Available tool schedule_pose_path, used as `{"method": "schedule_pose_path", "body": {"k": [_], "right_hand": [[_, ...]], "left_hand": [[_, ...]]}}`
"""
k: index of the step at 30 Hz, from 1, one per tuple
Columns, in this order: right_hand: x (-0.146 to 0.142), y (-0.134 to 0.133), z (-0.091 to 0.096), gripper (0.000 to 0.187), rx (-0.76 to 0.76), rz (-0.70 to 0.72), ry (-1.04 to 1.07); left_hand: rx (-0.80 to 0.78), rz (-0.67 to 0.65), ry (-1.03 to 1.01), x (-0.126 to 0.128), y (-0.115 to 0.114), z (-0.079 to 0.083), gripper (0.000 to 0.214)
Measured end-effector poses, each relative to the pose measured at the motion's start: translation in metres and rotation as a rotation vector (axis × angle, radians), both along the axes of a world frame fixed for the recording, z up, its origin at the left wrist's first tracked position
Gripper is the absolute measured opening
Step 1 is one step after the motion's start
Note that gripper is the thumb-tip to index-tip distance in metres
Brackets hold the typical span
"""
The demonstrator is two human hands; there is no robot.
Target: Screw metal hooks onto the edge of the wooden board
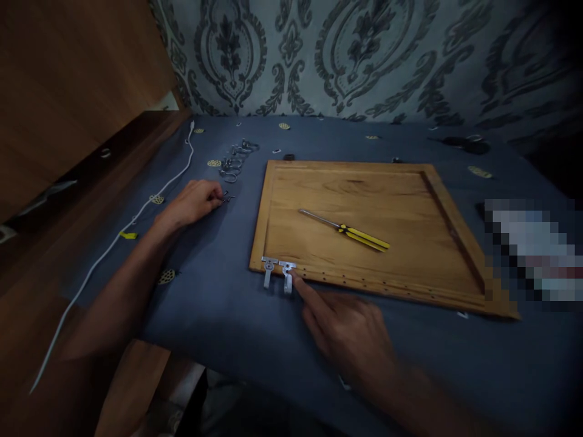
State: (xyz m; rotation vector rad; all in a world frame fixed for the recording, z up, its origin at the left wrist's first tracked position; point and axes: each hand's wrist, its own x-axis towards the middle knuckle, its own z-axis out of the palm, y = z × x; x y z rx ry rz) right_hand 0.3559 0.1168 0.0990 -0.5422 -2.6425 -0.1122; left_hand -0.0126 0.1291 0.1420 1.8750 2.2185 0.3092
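My left hand (197, 201) is closed in a pinch on the blue cloth, left of a wooden panel (319, 194). Small dark metal bits, perhaps screws (228, 197), lie right at its fingertips; what is pinched is hidden. With its index finger stretched out and the others loosely curled, my right hand (348, 331) touches a metal hook (288, 279) on the panel's near edge. Beside it sits a matching hook (268, 273), at the near left corner. A row of small holes runs along that edge. On the panel rests a screwdriver (362, 237) with a yellow-and-black handle.
More metal hooks (233, 162) lie in a row beyond my left hand. A white cable (170, 182) runs along the left side, near a yellow scrap (129, 235). Dark scissors (471, 144) lie at the back right. A patterned wall (291, 60) stands behind.
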Motion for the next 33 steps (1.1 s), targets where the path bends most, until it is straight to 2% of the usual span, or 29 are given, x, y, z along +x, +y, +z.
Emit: {"method": "schedule_pose_path", "body": {"k": [5,11,18,26,33], "right_hand": [[0.0,0.001,-0.002,0.046,0.011,0.0,0.008],[0.004,0.004,-0.016,0.05,0.043,-0.014,0.04],[0.005,0.008,-0.026,0.05,0.082,0.024,0.076],[0.002,0.008,-0.02,0.048,0.077,0.034,0.082],[0.0,0.002,-0.009,0.049,0.036,-0.007,0.031]], "left_hand": [[-0.021,0.002,-0.019,-0.005,0.001,0.0,0.007],[-0.044,-0.016,-0.064,-0.013,0.0,0.001,0.013],[0.024,-0.012,-0.058,-0.019,-0.004,0.003,0.017],[0.031,-0.014,0.023,0.002,-0.003,-0.004,0.015],[-0.019,-0.022,0.126,0.013,-0.003,0.001,0.013]]}}
